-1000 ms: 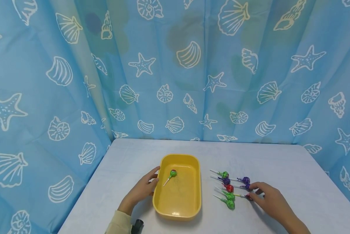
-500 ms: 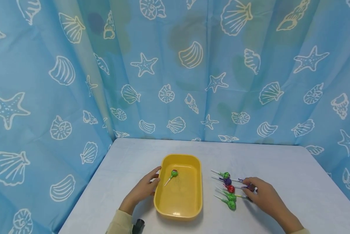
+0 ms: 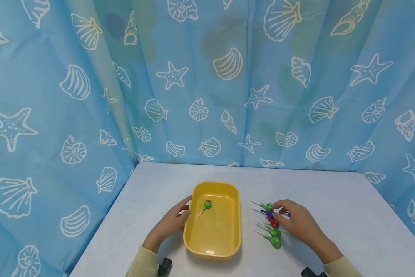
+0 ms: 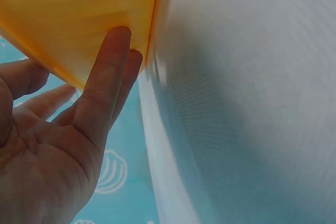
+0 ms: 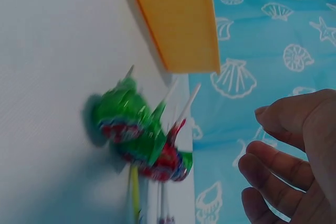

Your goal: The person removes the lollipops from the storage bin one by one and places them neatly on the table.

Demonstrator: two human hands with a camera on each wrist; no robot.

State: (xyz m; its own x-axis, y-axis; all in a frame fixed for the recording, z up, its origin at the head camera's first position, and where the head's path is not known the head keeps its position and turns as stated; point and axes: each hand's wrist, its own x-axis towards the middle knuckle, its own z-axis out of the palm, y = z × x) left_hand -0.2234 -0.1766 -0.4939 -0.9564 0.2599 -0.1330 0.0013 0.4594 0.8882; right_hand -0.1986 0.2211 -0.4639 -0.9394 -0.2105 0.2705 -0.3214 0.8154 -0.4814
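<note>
My left hand is at the left side of a yellow tray; in the left wrist view its straight fingers touch the outer wall. Inside the tray lies a green-wrapped lollipop. My right hand is over the right part of a lollipop cluster, thumb and fingers apart and nothing seen between them. Nearest its fingertips are a purple lollipop and a green one. A red lollipop and two more green ones, the nearer, lie in the column. The hand partly hides those behind it.
A white cloth covers the table. Blue curtains with shell and starfish prints stand behind it and at the left. Dark wrist-worn devices, one by the left sleeve, show at the bottom edge.
My right hand has moved left and slightly away from me, from the right-hand lollipops to the upper end of the left column. The left hand stays at the tray.
</note>
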